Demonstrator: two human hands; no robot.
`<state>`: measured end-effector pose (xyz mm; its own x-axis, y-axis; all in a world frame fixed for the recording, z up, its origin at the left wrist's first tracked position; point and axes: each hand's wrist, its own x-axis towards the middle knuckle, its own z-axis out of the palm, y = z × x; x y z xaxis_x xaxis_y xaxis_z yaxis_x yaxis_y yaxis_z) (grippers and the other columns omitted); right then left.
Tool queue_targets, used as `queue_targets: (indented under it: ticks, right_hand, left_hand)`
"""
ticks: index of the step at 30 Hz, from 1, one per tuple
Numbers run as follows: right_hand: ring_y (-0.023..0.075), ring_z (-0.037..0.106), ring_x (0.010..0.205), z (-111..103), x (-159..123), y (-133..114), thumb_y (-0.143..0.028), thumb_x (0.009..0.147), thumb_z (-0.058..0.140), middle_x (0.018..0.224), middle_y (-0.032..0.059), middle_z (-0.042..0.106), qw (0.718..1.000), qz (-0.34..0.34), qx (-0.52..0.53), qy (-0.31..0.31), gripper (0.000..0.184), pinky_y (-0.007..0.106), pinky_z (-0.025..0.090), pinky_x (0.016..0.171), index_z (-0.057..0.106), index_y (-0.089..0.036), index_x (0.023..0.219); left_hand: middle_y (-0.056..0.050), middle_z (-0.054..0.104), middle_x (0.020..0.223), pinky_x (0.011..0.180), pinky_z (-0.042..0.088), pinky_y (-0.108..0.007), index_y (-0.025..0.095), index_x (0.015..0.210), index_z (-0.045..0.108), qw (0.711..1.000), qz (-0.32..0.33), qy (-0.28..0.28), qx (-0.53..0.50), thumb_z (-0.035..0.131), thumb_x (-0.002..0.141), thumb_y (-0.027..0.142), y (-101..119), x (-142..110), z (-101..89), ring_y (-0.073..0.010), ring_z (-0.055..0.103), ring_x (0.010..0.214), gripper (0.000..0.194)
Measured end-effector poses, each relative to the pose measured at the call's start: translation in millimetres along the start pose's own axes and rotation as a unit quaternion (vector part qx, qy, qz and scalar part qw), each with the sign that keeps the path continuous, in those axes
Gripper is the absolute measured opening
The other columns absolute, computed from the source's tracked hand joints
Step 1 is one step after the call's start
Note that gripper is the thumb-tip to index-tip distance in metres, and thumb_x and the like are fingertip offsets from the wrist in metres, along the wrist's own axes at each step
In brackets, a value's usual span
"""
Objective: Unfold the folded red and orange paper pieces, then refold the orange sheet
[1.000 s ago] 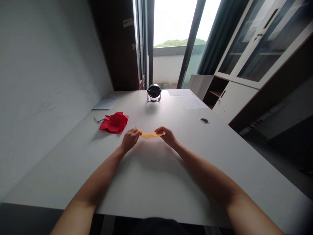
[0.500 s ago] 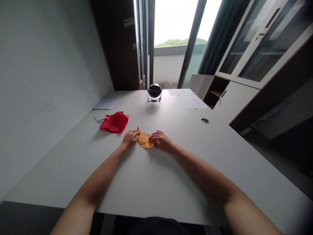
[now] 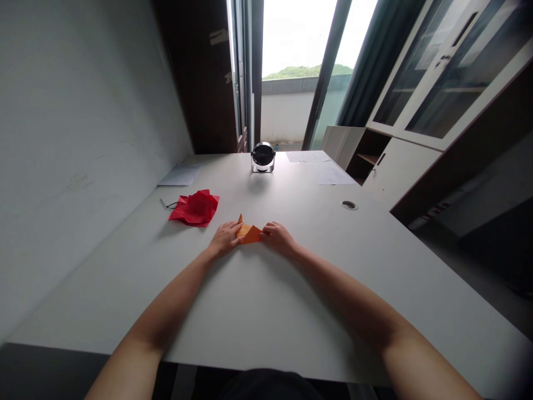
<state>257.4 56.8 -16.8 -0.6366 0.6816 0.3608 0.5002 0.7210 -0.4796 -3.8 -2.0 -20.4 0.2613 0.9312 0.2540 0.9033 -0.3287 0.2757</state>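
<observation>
A folded sheet of orange paper [image 3: 251,236] lies on the white table between my hands. Its near side is turned up into a pointed flap, and a narrow tip sticks up at its far left. My left hand [image 3: 225,238] grips the left part of the sheet, thumb along the near edge and fingers over the top. At the right corner of the paper, my right hand [image 3: 278,238] is closed in a pinch. Part of the sheet is hidden under my left fingers.
Crumpled red paper [image 3: 195,208] with a dark cord lies to the left. A round black device on a metal stand [image 3: 262,157] stands at the far end. White sheets [image 3: 335,173] lie far right, near a round cable hole [image 3: 348,205]. The wall borders the left side.
The orange paper's near right part has been lifted and folded over into a raised flap. My right fingers have gone from lying on the paper to pinching its corner.
</observation>
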Motion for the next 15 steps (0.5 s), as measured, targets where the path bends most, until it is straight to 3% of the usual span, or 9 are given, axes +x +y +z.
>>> queue_targets:
  ticks: [5, 12, 15]
  right_hand:
    - [0.0199, 0.055, 0.085, 0.5, -0.1, 1.9, -0.036, 0.092, 0.063, 0.087, 0.0051, 0.065, 0.998, 0.044, -0.054, 0.009, 0.022, 0.030, 0.043, 0.078, 0.070, -0.022, 0.077]
    - [0.0227, 0.053, 0.095, -1.1, -2.7, -4.7, -0.039, 0.088, 0.069, 0.096, 0.0072, 0.063, 0.990, 0.059, -0.125, 0.020, 0.019, 0.032, 0.041, 0.086, 0.066, -0.021, 0.081]
    - [0.0244, 0.053, 0.098, -1.3, -2.4, -4.2, -0.040, 0.088, 0.069, 0.101, 0.0086, 0.063, 0.986, 0.078, -0.143, 0.021, 0.019, 0.033, 0.041, 0.087, 0.066, -0.021, 0.092]
  left_hand:
    - [-0.012, 0.043, 0.153, 0.115, 0.032, -0.049, 0.023, 0.133, 0.058, 0.998, -0.035, 0.050, 0.024, 0.052, 0.096, 0.041, 5.6, -0.9, -2.2, -0.0302, 0.037, 0.140, 0.042]
    - [-0.009, 0.046, 0.152, 0.118, 0.030, -0.049, 0.026, 0.144, 0.051, 0.998, 0.052, 0.034, 0.007, 0.056, 0.094, 0.032, 15.4, 0.7, -2.7, -0.0278, 0.039, 0.140, 0.050]
    - [-0.005, 0.047, 0.152, 0.118, 0.031, -0.049, 0.031, 0.137, 0.059, 0.997, 0.078, 0.018, -0.002, 0.050, 0.096, 0.022, 13.8, 2.5, 0.2, -0.0254, 0.040, 0.141, 0.042]
